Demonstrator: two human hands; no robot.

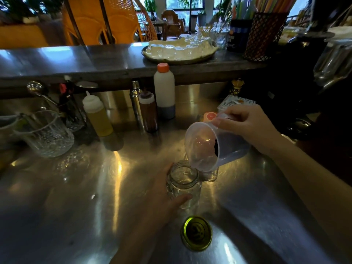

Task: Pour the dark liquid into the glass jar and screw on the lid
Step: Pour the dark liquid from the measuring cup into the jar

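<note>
A clear glass jar [184,181] stands upright on the steel counter, its mouth open. My left hand [162,199] wraps around its left side and front. My right hand [247,124] grips a clear plastic measuring cup [213,145], tipped steeply with its spout just over the jar's far rim. Dark liquid [217,147] sits inside the cup near its lower wall. A gold-rimmed lid [196,233] lies flat on the counter just in front of the jar.
Behind stand a yellow squeeze bottle [98,116], a brown sauce bottle [148,112], a white bottle with an orange cap [164,90] and a cut-glass tumbler [44,133] at left. A small glass [210,175] sits behind the jar. A tray of glasses [179,51] rests on the raised shelf.
</note>
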